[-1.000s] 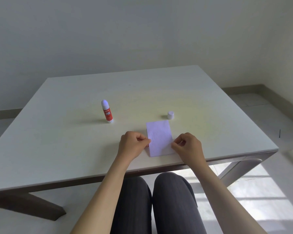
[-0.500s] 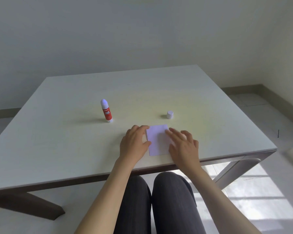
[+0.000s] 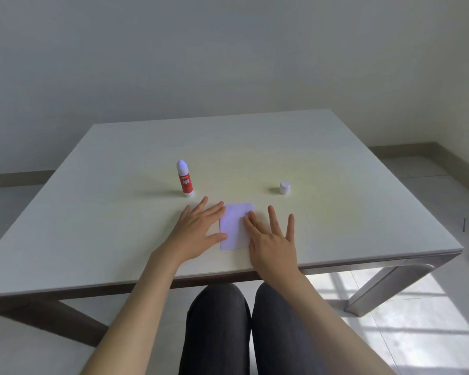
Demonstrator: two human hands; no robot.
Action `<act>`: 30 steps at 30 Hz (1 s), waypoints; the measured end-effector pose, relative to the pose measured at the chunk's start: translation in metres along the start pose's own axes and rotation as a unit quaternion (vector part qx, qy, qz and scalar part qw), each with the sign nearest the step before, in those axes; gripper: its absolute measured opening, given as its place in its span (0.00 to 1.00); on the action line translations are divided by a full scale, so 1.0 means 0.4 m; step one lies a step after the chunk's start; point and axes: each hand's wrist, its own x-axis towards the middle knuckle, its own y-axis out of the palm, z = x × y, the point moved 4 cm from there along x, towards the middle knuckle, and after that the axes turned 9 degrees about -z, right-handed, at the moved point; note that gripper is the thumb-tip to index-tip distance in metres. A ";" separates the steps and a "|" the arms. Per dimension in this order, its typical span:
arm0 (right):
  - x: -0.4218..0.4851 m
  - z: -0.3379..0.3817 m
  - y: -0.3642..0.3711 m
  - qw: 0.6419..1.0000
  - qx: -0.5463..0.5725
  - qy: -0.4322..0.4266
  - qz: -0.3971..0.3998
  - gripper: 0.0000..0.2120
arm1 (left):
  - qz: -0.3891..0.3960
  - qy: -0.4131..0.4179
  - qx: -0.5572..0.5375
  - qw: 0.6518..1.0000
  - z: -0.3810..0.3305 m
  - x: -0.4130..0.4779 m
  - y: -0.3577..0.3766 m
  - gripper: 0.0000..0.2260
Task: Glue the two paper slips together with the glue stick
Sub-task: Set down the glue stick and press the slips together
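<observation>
A pale lilac paper slip [image 3: 234, 226] lies flat on the white table [image 3: 119, 212] near the front edge; only one sheet shows, so a second slip cannot be told apart. My left hand [image 3: 198, 231] lies flat with spread fingers on the slip's left edge. Spread the same way, my right hand [image 3: 271, 239] rests palm down over its right side. The red and white glue stick [image 3: 185, 179] stands upright and uncapped, behind and left of the slip. Its white cap [image 3: 284, 188] sits behind and right of the slip.
The table's front edge [image 3: 228, 277] runs just below my wrists, with my knees under it. Bare tabletop stretches left, right and behind the objects. A grey wall stands behind the table, and tiled floor lies at the right.
Both hands went from pinching the slip's near corners to lying flat with fingers spread on it. The slip looks shorter than a second ago. Glue stick and cap stayed put.
</observation>
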 end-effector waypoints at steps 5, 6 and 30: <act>-0.005 0.007 -0.021 1.000 -0.021 -0.011 -0.003 0.23 | 0.034 0.004 -0.065 0.997 0.013 -0.011 0.011 0.29; -0.010 0.020 -0.028 0.999 -0.038 -0.028 -0.006 0.24 | 0.033 0.004 -0.068 0.997 0.015 -0.010 0.012 0.30; 0.010 0.069 0.020 0.989 0.014 -0.107 0.106 0.48 | 0.044 0.002 -0.049 0.998 0.019 -0.005 0.006 0.34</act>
